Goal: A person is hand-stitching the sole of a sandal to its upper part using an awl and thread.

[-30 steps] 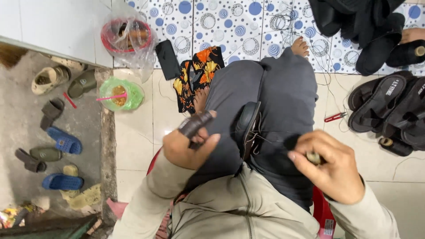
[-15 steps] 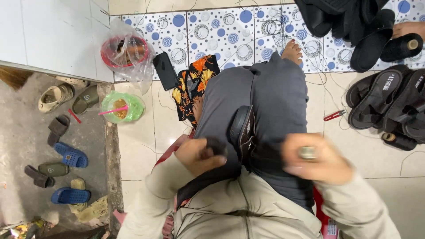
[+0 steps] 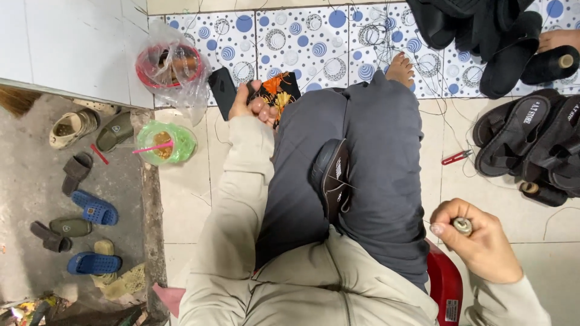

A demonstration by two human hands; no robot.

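Note:
My left hand (image 3: 251, 102) reaches forward past my knee, and its fingers curl on the near edge of an orange-and-black patterned pouch (image 3: 283, 89) on the tiled floor. A black phone (image 3: 222, 92) lies just left of the hand. A black sandal (image 3: 332, 178) rests across my lap in the dark trousers, with thin thread running from it. My right hand (image 3: 480, 244) is low at the right, off the lap, shut on a small tool with a round metal end (image 3: 463, 226).
A clear bag with a red bowl (image 3: 172, 66) and a green bagged drink with a pink straw (image 3: 163, 142) sit left. Red snips (image 3: 456, 158), black sandals (image 3: 531, 136) and a black thread spool (image 3: 556, 63) lie right. Several shoes (image 3: 90, 208) sit on the lower concrete floor.
My left hand left the sandal on my lap and stretched forward to the patterned pouch. My right hand swung out to the right with the small tool.

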